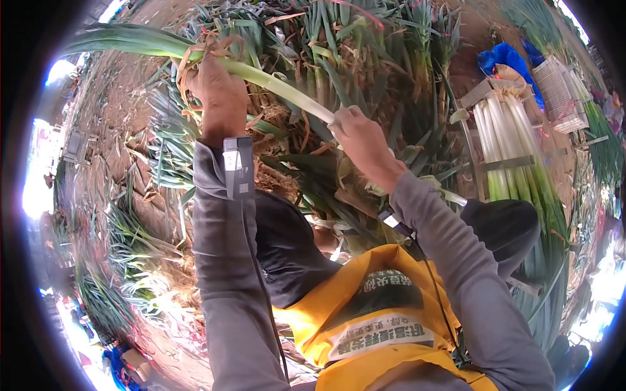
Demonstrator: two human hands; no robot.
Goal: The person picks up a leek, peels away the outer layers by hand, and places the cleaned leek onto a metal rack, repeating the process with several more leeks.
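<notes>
A long leek (280, 86) stretches across the upper middle, green leaves to the left and white stalk to the right. My left hand (218, 88) is closed round its leafy part, where brown dry leaves (184, 75) hang loose. At the white end, my right hand (365, 140) has its fingers pressed together on the stalk. Beneath and beyond both hands lies a dense pile of leeks (391, 72) with roots and dry leaves.
At right, cleaned white leeks (505, 130) lie in a metal rack (481, 153). Beyond it are a blue bag (512, 62) and a pale crate (559, 94). More leeks (124, 247) lie on the ground at left. My bent knees flank the yellow apron (372, 313).
</notes>
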